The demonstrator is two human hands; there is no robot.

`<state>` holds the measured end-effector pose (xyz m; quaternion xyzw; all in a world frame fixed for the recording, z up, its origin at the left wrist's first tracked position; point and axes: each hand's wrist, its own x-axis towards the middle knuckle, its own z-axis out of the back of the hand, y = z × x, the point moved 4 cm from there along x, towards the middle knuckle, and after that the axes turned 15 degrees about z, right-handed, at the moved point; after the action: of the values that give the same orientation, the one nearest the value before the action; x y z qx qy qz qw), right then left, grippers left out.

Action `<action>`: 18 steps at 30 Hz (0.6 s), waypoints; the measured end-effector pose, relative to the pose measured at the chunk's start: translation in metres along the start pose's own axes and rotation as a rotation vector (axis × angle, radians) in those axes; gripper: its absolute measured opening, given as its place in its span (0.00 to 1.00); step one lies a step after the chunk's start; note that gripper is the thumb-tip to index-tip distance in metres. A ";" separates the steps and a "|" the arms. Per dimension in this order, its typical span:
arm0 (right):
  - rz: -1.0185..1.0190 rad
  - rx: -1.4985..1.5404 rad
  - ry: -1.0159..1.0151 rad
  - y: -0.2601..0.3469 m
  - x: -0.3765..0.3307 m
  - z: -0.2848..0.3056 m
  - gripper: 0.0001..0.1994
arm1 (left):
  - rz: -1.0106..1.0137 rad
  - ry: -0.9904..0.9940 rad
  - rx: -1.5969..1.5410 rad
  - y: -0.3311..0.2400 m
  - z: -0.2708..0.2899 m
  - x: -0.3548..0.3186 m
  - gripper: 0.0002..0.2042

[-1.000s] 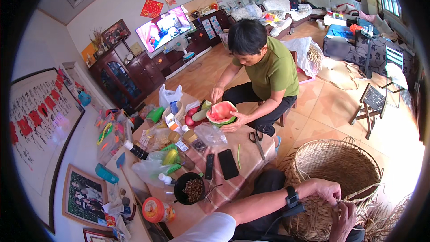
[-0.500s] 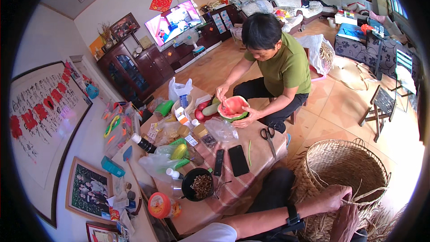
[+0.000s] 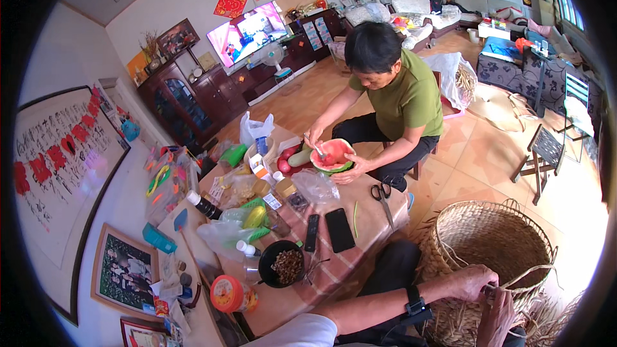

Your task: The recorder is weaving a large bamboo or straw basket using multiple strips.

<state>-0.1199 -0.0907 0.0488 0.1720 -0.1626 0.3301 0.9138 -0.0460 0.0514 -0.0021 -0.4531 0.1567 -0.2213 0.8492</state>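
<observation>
- The basket [image 3: 501, 231] is seen at the lower right of the frame, upright, its mouth turned up and its inside in view.
- Its wall is woven all round as far as can be seen; that part is judged to be done.
- At the near rim, a strand [image 3: 530, 275] is left running loosely along the edge, so the rim is judged unfinished there; how much remains cannot be told.
- At that spot, the left hand [image 3: 474, 283] is curled, fingers drawn together; what is pinched is too small to be made out.
- The right hand [image 3: 498, 316] is placed just below, fingertips close to the left ones; whether anything is clamped by it cannot be told.
- Loose straw [image 3: 558, 322] is spread beside the basket, in the lower right corner; it is judged to be unwoven.
- Scissors [image 3: 387, 209] are laid on the table [image 3: 369, 231] at the centre right, untouched, near a phone [image 3: 339, 230].
- Above centre, a melon [image 3: 339, 150] is held and spooned by a co-worker [image 3: 402, 96], apart from the basket.
</observation>
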 end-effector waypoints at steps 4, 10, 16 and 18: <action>0.101 0.045 -0.100 0.000 -0.001 0.004 0.10 | -0.032 -0.057 0.052 0.004 -0.007 0.000 0.16; -0.250 0.269 0.062 -0.029 -0.036 -0.011 0.10 | -0.096 0.001 -0.095 0.010 -0.024 0.018 0.16; -0.037 0.133 -0.002 0.004 0.004 0.012 0.14 | 0.164 0.036 0.027 0.003 0.012 0.001 0.13; -0.035 0.255 -0.054 -0.011 0.005 0.006 0.16 | 0.202 0.143 -0.005 0.011 0.002 0.016 0.14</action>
<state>-0.1101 -0.0986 0.0543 0.2982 -0.1407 0.3272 0.8856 -0.0283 0.0498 -0.0108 -0.4202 0.2623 -0.1657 0.8528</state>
